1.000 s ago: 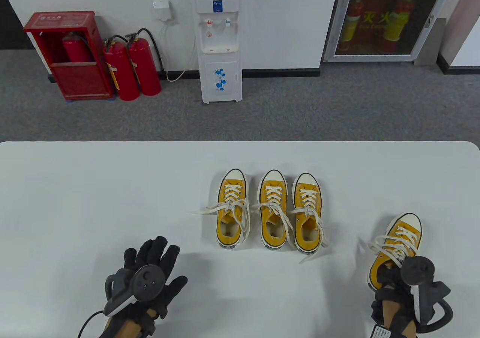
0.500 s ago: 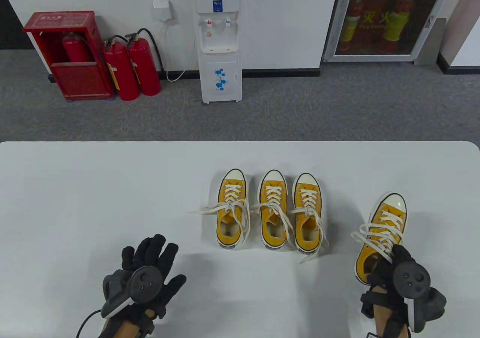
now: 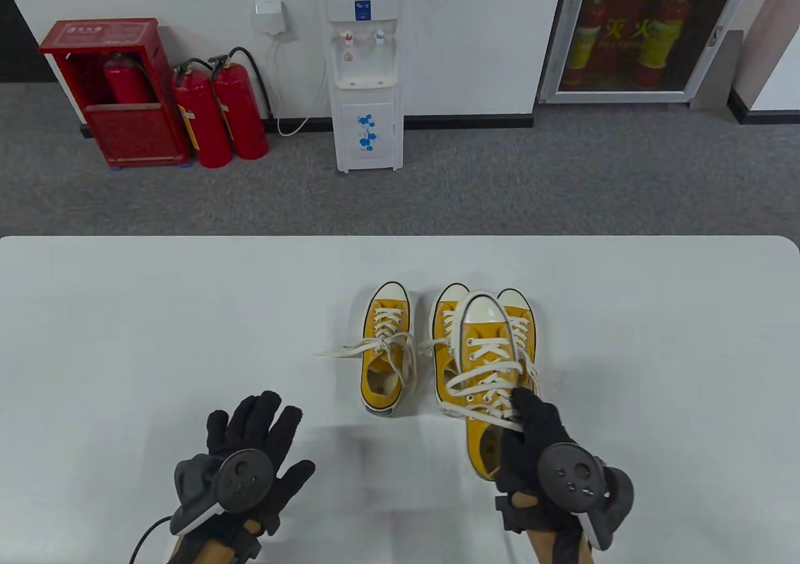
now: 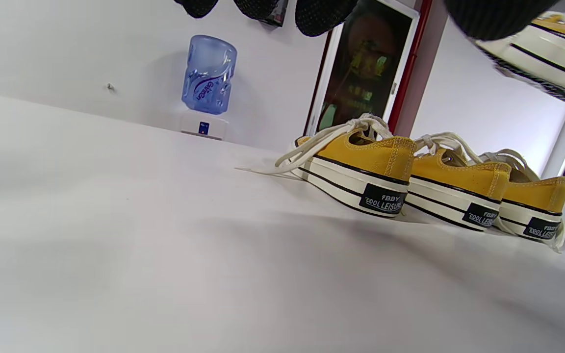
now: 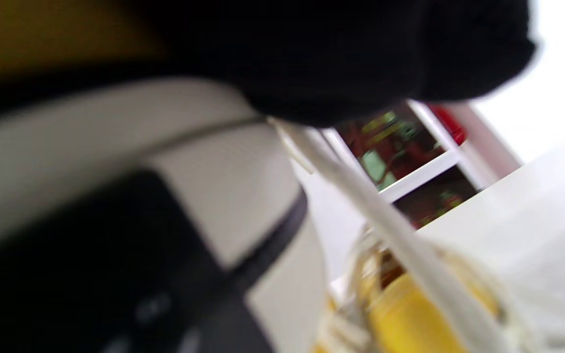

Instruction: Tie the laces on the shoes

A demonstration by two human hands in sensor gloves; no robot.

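Three yellow canvas shoes with loose white laces stand in a row, toes away from me: the left shoe (image 3: 386, 339) (image 4: 361, 166), the middle shoe (image 3: 445, 345) (image 4: 459, 186) and the right shoe (image 3: 524, 317) (image 4: 532, 206). My right hand (image 3: 531, 439) grips a fourth yellow shoe (image 3: 484, 351) at its heel end. It is lifted off the table and covers parts of the middle and right shoes. Its sole (image 4: 542, 59) shows in the left wrist view. The right wrist view is blurred, with white rubber (image 5: 214, 186) and a lace (image 5: 385, 220). My left hand (image 3: 256, 426) is spread flat at the front left, holding nothing.
The white table (image 3: 125, 314) ends at its far edge before grey carpet. Beyond stand a water dispenser (image 3: 365, 70), two red fire extinguishers (image 3: 219, 114), a red cabinet (image 3: 115, 89) and a glass-fronted wall cabinet (image 3: 644, 32).
My right hand has carried the fourth shoe from the table's right side leftward and up, so it now hangs over the row. My left hand has barely shifted.
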